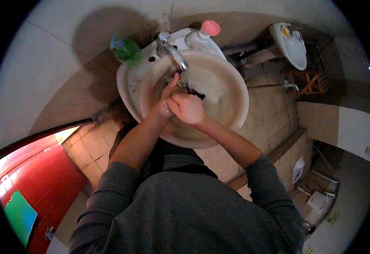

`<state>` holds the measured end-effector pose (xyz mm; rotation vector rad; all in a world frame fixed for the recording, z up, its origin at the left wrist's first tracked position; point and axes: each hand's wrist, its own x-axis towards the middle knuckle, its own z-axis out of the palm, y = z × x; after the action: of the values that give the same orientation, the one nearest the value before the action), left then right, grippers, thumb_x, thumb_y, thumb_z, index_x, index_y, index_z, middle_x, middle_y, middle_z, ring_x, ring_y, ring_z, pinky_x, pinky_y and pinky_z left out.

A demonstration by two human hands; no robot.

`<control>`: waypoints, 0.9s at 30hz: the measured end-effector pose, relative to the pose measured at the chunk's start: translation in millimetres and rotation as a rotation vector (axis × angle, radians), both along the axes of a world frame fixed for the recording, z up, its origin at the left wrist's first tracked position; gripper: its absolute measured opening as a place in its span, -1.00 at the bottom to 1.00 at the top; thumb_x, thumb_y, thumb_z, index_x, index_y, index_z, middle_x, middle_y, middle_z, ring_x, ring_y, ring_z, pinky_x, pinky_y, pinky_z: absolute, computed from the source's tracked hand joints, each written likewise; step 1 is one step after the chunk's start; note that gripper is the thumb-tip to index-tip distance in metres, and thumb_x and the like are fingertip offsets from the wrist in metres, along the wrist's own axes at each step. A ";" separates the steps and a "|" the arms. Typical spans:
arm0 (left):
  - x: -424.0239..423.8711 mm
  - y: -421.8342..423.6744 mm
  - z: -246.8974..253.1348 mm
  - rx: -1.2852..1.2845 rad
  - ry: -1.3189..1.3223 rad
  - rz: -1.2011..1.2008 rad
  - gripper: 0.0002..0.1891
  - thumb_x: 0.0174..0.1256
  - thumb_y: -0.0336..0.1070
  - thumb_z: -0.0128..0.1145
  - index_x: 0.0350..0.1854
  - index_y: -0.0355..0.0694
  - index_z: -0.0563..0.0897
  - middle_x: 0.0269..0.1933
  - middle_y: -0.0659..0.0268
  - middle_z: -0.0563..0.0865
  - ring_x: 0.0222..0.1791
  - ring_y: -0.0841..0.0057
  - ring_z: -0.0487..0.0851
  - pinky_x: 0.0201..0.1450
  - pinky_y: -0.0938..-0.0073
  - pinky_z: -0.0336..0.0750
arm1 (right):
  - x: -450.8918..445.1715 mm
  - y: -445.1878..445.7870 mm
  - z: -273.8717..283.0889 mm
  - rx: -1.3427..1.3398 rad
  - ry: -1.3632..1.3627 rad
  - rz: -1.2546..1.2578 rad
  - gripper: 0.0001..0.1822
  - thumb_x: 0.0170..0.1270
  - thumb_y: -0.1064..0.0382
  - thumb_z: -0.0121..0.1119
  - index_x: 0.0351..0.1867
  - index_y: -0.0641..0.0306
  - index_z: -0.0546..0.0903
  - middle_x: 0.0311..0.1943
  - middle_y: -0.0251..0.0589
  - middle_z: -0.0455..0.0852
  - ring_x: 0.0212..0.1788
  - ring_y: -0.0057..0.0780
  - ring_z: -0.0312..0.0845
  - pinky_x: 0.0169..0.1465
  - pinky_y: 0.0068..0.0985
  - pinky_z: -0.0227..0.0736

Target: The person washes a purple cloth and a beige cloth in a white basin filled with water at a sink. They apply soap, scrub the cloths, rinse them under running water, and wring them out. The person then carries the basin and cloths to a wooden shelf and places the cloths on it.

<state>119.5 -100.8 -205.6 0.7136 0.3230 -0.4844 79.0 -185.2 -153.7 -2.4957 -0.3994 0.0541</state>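
Note:
Over a washbasin (242,95), my left hand (170,92) and my right hand (188,108) touch each other under a chrome faucet (177,58). Water seems to run from its spout onto them. My right hand lies across the palm side of my left hand near the wrist, its fingers curled. The left hand's fingers point up towards the spout and are partly hidden. Something dark (196,94), whose kind I cannot make out, shows just beyond my hands in the basin.
A green pump bottle (128,52) stands on the basin's left ledge, a white container with a pink top (211,28) on the right ledge. A second washbasin (294,52) is on the wall at the right. A red door (45,171) is at the lower left, a squat toilet (298,170) at the right.

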 end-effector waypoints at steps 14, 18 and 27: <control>23.5 2.8 -20.3 0.251 0.289 0.027 -0.45 0.27 -0.01 0.03 0.19 -0.27 0.36 0.08 0.22 0.53 -0.01 0.36 0.54 0.01 0.18 0.45 | 76.4 -123.3 -129.6 -0.727 -0.158 -0.097 -0.66 0.04 0.17 0.23 -0.14 0.23 0.55 -0.16 -0.07 0.60 -0.19 -0.06 0.56 -0.23 -0.21 0.50; 13.0 12.1 -66.1 0.558 0.054 -0.335 -0.28 0.20 0.07 0.07 0.32 -0.24 0.23 0.23 0.16 0.43 0.11 0.29 0.48 0.11 0.27 0.40 | 72.0 -72.0 -128.2 -0.933 0.088 0.176 -0.54 0.03 0.20 0.24 -0.01 0.28 0.50 -0.12 -0.04 0.59 -0.14 -0.06 0.55 -0.16 -0.23 0.50; -0.5 12.8 -53.0 1.256 -0.361 -1.121 -0.28 0.12 0.02 0.16 0.28 -0.29 0.29 0.10 0.03 0.55 0.05 0.20 0.55 0.11 0.30 0.41 | 72.8 -80.4 -215.4 -0.936 -0.568 0.063 -0.38 0.16 0.13 0.08 0.28 0.19 0.26 -0.10 0.16 0.57 -0.05 -0.06 0.53 0.02 -0.07 0.36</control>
<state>119.0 -88.0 -258.6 2.2116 -0.2160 -1.2032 151.8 -265.6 -369.0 -3.4011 -0.8307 -0.5823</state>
